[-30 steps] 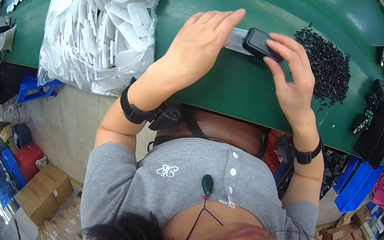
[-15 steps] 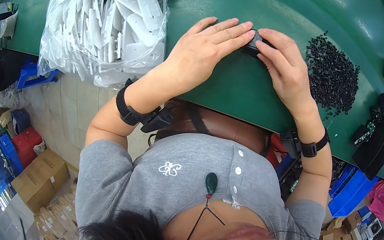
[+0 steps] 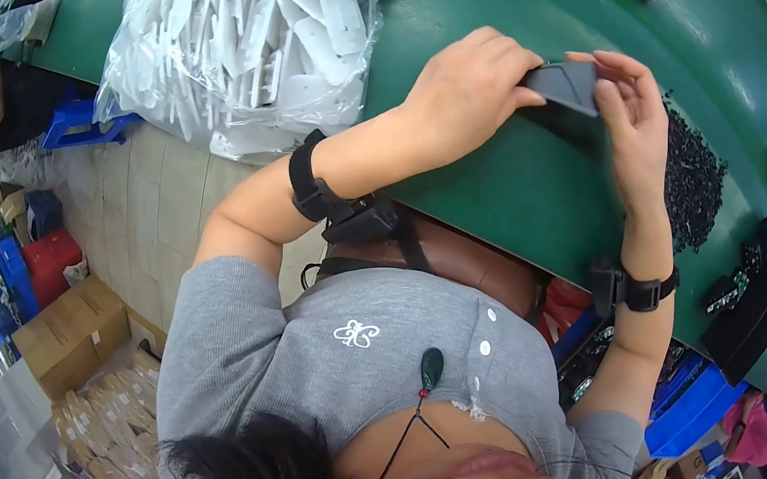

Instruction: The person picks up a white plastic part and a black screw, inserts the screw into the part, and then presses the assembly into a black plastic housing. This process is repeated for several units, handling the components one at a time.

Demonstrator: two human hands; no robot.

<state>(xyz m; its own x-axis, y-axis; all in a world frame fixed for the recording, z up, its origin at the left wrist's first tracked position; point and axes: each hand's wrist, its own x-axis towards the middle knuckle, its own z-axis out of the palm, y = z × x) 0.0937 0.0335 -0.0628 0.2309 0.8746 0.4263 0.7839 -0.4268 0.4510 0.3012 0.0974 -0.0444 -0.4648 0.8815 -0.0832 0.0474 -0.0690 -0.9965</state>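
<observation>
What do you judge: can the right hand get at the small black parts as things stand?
Probably yes: the right hand is beside the pile of small black parts, nothing visible between, though its fingers are at the dark gray casing.

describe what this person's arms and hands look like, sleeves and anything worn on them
The left sleeve and right sleeve are short, grey and finely ribbed. Near the wrists, the left strap and right strap are black, each with a bulky black unit attached. The left hand and right hand wear no gloves.
</observation>
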